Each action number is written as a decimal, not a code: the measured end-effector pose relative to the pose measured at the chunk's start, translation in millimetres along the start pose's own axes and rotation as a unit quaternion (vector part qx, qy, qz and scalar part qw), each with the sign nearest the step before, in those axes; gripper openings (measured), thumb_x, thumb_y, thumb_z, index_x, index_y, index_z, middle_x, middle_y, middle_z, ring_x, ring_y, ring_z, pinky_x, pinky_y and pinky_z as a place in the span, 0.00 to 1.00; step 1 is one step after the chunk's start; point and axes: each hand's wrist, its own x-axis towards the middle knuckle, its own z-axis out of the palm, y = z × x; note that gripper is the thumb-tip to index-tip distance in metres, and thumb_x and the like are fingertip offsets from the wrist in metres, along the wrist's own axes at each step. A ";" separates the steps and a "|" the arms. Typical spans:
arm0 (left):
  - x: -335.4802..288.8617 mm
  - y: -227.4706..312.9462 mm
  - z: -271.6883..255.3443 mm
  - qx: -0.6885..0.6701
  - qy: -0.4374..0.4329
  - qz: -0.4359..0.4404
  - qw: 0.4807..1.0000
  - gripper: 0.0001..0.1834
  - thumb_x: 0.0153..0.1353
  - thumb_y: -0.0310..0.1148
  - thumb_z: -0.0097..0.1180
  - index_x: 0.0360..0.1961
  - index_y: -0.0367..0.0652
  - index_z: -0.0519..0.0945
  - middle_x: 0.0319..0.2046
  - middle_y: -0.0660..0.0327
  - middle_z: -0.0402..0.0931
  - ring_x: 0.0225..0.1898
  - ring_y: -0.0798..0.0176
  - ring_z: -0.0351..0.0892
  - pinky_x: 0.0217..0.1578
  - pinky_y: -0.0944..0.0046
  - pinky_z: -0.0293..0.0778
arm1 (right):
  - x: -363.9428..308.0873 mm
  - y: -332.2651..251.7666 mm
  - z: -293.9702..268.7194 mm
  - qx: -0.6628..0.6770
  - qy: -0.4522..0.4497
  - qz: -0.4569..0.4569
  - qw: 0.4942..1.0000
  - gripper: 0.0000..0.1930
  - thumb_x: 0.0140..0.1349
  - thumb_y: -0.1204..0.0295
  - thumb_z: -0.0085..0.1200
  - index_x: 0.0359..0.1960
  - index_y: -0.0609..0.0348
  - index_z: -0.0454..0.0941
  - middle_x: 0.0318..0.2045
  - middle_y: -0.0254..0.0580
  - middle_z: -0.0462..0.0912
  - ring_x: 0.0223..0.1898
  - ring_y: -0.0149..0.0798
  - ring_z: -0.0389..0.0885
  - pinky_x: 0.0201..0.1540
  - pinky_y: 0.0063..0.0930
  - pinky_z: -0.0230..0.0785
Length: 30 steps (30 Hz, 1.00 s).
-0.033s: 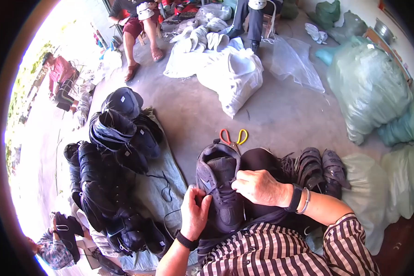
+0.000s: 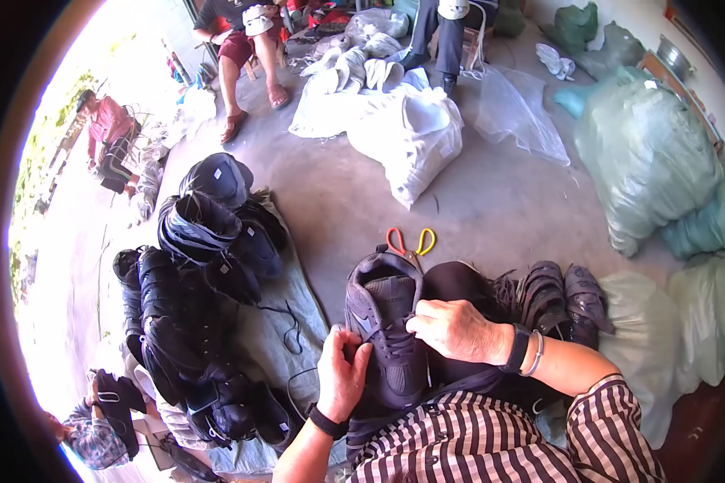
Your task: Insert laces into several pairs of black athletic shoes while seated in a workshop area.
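Observation:
A dark grey shoe upper (image 2: 402, 374) rests on my lap, its toe toward me and its padded collar away from me. Dark laces cross its front. My left hand (image 2: 342, 372) is closed, thumb against fingers, on the left edge of the upper. At the right eyelet row, my right hand (image 2: 457, 328) pinches the shoelace (image 2: 395, 344); the fingers hide part of it. Just beyond the collar lie scissors (image 2: 412, 246) with one red and one yellow handle loop.
Stacked dark shoe uppers (image 2: 187, 346) stand left on a pale sheet (image 2: 275, 354); more uppers (image 2: 542, 296) lie right of my lap. A white sack (image 2: 415, 153) with pale pieces lies ahead. Full greenish bags (image 2: 648, 153) stand at right. Other people sit ahead and at left.

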 end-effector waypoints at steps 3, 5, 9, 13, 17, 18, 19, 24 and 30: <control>2.3 9.5 -1.6 0.019 0.020 0.002 1.000 0.12 0.55 0.26 0.61 0.36 0.38 0.70 0.24 0.60 0.68 0.25 0.67 0.66 0.30 0.67 0.68 | 1.0 1.3 5.3 0.068 0.018 0.039 0.997 0.03 0.53 0.77 0.54 0.29 0.57 0.74 0.27 0.39 0.72 0.29 0.41 0.78 0.30 0.30 0.73; 4.0 5.1 -4.4 0.022 0.003 -0.006 1.000 0.12 0.54 0.26 0.61 0.34 0.39 0.70 0.24 0.59 0.68 0.25 0.65 0.67 0.30 0.66 0.68 | -0.1 -2.9 4.6 0.096 0.002 0.056 0.994 0.03 0.53 0.77 0.54 0.29 0.57 0.74 0.28 0.39 0.72 0.30 0.42 0.78 0.31 0.31 0.73; 1.4 -2.8 -8.6 0.054 -0.041 0.054 0.996 0.09 0.55 0.24 0.59 0.32 0.38 0.70 0.26 0.59 0.68 0.25 0.63 0.68 0.30 0.65 0.68 | -0.2 -9.5 -2.7 0.159 -0.049 0.100 0.981 0.04 0.52 0.77 0.54 0.29 0.57 0.74 0.29 0.40 0.72 0.32 0.44 0.77 0.34 0.36 0.73; 6.3 8.8 -7.1 0.099 0.040 0.110 0.988 0.07 0.57 0.23 0.57 0.31 0.38 0.70 0.28 0.58 0.69 0.26 0.64 0.68 0.30 0.66 0.69 | 0.8 -7.4 1.8 0.071 0.021 0.015 0.997 0.05 0.50 0.77 0.54 0.29 0.58 0.72 0.30 0.38 0.71 0.34 0.41 0.76 0.34 0.32 0.73; 9.0 6.1 2.2 -0.079 0.053 0.100 0.990 0.05 0.61 0.25 0.54 0.33 0.38 0.69 0.31 0.60 0.72 0.28 0.70 0.69 0.32 0.69 0.70 | 2.5 -1.5 6.4 -0.015 0.021 -0.055 0.998 0.05 0.49 0.77 0.54 0.28 0.57 0.71 0.29 0.38 0.71 0.32 0.38 0.74 0.31 0.27 0.73; 9.5 8.7 5.9 -0.119 0.026 0.055 0.991 0.06 0.62 0.26 0.53 0.33 0.38 0.69 0.30 0.62 0.71 0.28 0.72 0.69 0.32 0.71 0.69 | 1.2 -1.0 6.9 -0.015 0.020 -0.053 0.998 0.05 0.49 0.77 0.54 0.28 0.57 0.71 0.29 0.38 0.71 0.32 0.38 0.74 0.31 0.27 0.73; 10.4 11.0 9.3 -0.158 0.000 0.011 0.987 0.06 0.63 0.26 0.53 0.34 0.38 0.69 0.29 0.64 0.70 0.28 0.74 0.68 0.32 0.73 0.68 | -0.3 -0.7 7.6 -0.032 0.046 -0.056 0.997 0.06 0.49 0.77 0.54 0.28 0.58 0.70 0.28 0.38 0.70 0.31 0.38 0.74 0.30 0.25 0.73; 14.9 11.6 14.0 -0.269 -0.019 -0.061 0.961 0.05 0.66 0.29 0.50 0.35 0.41 0.68 0.27 0.67 0.69 0.26 0.77 0.67 0.30 0.76 0.65 | 1.3 -6.3 10.0 -0.104 0.095 -0.030 0.989 0.07 0.47 0.80 0.53 0.29 0.62 0.68 0.26 0.41 0.69 0.28 0.40 0.74 0.29 0.26 0.71; 13.9 29.8 0.0 -0.339 -0.037 -0.132 0.931 0.04 0.68 0.30 0.46 0.40 0.45 0.67 0.23 0.65 0.73 0.17 0.80 0.59 0.18 0.79 0.56 | -4.3 -10.4 11.9 -0.164 0.060 0.002 0.985 0.06 0.52 0.75 0.52 0.28 0.58 0.67 0.23 0.36 0.68 0.26 0.34 0.73 0.28 0.23 0.70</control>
